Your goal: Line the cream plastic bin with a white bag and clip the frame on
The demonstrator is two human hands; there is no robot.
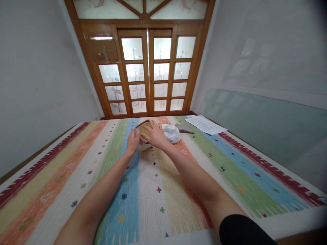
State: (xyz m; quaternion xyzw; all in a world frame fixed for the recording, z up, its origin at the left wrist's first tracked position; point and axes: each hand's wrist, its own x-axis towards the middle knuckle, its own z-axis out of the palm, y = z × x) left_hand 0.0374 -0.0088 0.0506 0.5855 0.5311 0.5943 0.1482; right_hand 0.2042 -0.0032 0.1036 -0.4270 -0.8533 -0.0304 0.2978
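Note:
A small rounded-square container (pixel 144 128) with a dark reddish rim and a yellowish-brown inside or lid is near the far edge of the table. My left hand (pixel 133 140) is closed on its left side, thumb at the rim. My right hand (pixel 155 134) lies over its right part with the fingers spread across the top. Just right of my right hand sits a white crumpled bundle (pixel 171 133), and a grey folded cloth (pixel 185 128) lies beside that.
A striped, multicoloured cloth (pixel 148 177) covers the table. Printed white sheets (pixel 205 125) lie at the far right. Beyond the table stand wooden doors with glass panes (pixel 160 73), between pale walls. A greenish glass panel (pixel 258 119) leans along the right wall.

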